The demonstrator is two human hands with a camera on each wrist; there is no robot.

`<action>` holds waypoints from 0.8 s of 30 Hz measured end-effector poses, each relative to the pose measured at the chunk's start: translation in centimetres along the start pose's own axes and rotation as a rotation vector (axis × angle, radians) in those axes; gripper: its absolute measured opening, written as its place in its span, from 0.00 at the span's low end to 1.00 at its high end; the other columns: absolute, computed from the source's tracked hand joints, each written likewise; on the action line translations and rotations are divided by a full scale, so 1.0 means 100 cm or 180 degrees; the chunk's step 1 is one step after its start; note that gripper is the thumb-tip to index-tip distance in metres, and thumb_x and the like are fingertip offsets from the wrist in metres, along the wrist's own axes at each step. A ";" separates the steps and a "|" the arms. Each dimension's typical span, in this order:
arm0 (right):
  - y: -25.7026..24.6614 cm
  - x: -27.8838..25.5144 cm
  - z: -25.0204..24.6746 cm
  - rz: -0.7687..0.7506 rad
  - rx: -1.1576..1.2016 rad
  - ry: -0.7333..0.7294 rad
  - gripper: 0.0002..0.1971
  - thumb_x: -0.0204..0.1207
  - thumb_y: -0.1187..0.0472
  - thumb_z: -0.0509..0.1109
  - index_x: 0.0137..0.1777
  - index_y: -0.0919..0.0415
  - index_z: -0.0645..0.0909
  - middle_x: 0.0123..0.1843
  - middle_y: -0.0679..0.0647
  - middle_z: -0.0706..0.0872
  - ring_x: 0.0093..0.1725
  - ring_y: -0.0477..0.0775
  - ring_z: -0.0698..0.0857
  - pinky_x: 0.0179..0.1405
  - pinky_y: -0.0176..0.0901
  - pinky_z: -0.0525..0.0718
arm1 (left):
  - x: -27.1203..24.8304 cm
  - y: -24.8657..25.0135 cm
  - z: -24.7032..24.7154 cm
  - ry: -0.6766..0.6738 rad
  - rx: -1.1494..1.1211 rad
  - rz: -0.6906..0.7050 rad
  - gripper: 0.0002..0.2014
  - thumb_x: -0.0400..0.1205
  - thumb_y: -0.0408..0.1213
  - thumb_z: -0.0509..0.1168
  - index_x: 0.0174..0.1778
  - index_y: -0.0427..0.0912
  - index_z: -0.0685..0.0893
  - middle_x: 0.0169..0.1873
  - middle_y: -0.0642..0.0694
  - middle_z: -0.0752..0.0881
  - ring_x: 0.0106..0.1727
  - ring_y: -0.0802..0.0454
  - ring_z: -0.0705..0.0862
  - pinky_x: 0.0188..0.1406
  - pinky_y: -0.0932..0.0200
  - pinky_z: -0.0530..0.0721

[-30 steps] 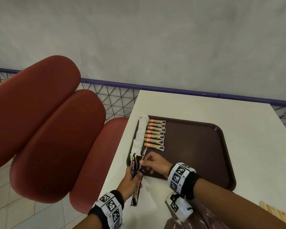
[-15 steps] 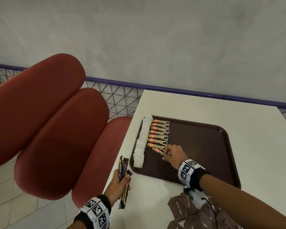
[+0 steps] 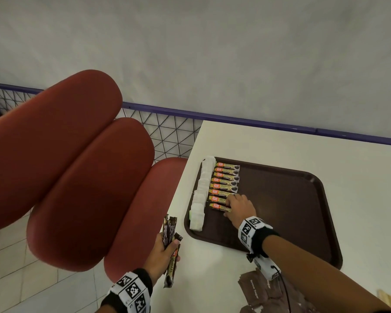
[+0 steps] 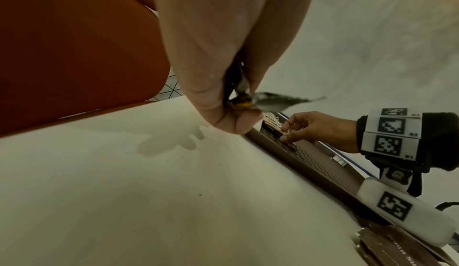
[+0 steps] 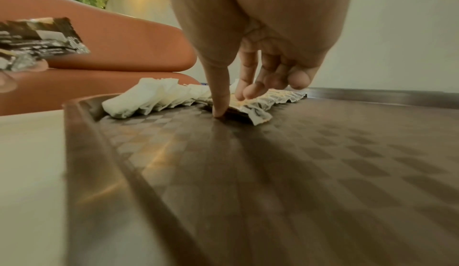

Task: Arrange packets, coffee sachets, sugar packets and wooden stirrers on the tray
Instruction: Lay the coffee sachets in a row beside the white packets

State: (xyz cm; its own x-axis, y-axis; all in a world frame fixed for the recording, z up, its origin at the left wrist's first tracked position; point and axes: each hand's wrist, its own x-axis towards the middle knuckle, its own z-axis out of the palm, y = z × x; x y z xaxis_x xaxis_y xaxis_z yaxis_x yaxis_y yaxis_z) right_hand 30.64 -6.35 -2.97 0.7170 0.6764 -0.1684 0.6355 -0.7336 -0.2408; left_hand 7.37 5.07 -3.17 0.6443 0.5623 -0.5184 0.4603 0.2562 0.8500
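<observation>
A brown tray (image 3: 303,199) lies on the white table. White packets (image 3: 200,195) line its left rim, and a row of several coffee sachets (image 3: 226,177) sits beside them. My right hand (image 3: 231,207) rests on the nearest sachet (image 3: 218,206) in that row. In the right wrist view its thumb (image 5: 219,111) touches the tray (image 5: 323,172) at the sachet's edge and the straight fingers (image 5: 248,91) lie on top. My left hand (image 3: 165,251) hovers over the table's left edge and grips a bundle of coffee sachets (image 3: 171,229), also seen in the left wrist view (image 4: 238,93).
Brown sugar packets (image 3: 262,290) are piled on the table near me, under my right forearm. A pale wooden stirrer pile (image 3: 388,299) peeks in at the bottom right. A red padded bench (image 3: 77,177) stands left of the table, with a wire mesh rail (image 3: 172,138) behind.
My right hand took one sachet from the left hand's bundle, carried it to the tray and laid it at the near end of the row. The left hand drew back slightly.
</observation>
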 end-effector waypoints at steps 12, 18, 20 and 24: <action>0.000 0.009 0.003 0.0021 0.0022 0.0063 0.21 0.76 0.52 0.68 0.68 0.54 0.72 0.68 0.53 0.76 0.68 0.54 0.72 0.66 0.44 0.71 | 0.006 0.007 0.001 -0.0064 -0.0026 0.0001 0.05 0.84 0.36 0.61 0.53 0.47 0.72 0.43 0.41 0.80 0.33 0.50 0.81 0.30 0.54 0.79; 0.000 0.002 -0.001 -0.0025 0.0188 0.0085 0.22 0.76 0.49 0.68 0.68 0.55 0.70 0.67 0.52 0.76 0.67 0.54 0.73 0.65 0.45 0.72 | 0.005 0.013 0.005 -0.0065 -0.0059 0.0095 0.05 0.84 0.35 0.61 0.54 0.45 0.72 0.44 0.40 0.80 0.32 0.50 0.81 0.32 0.56 0.79; -0.003 -0.007 -0.004 -0.0133 0.0345 0.0151 0.18 0.78 0.50 0.65 0.65 0.55 0.72 0.64 0.51 0.77 0.64 0.53 0.74 0.63 0.44 0.72 | 0.005 0.016 0.008 -0.0079 -0.0079 0.0132 0.05 0.84 0.35 0.60 0.54 0.45 0.72 0.45 0.41 0.82 0.33 0.51 0.83 0.33 0.57 0.80; -0.012 -0.037 -0.010 -0.0427 0.0974 0.0096 0.07 0.79 0.53 0.64 0.51 0.55 0.75 0.45 0.45 0.76 0.49 0.47 0.73 0.52 0.40 0.76 | 0.002 0.024 0.018 -0.0135 -0.0090 0.0226 0.07 0.85 0.36 0.59 0.58 0.44 0.73 0.47 0.41 0.84 0.36 0.51 0.85 0.33 0.60 0.81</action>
State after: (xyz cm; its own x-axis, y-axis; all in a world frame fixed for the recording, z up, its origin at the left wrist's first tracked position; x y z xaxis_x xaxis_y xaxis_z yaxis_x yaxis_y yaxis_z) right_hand 27.53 -8.02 -1.07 0.6437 0.7601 -0.0884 0.6127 -0.5812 -0.5355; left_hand 9.72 4.34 -1.44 0.7002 0.5461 -0.4598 0.3956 0.2393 0.8867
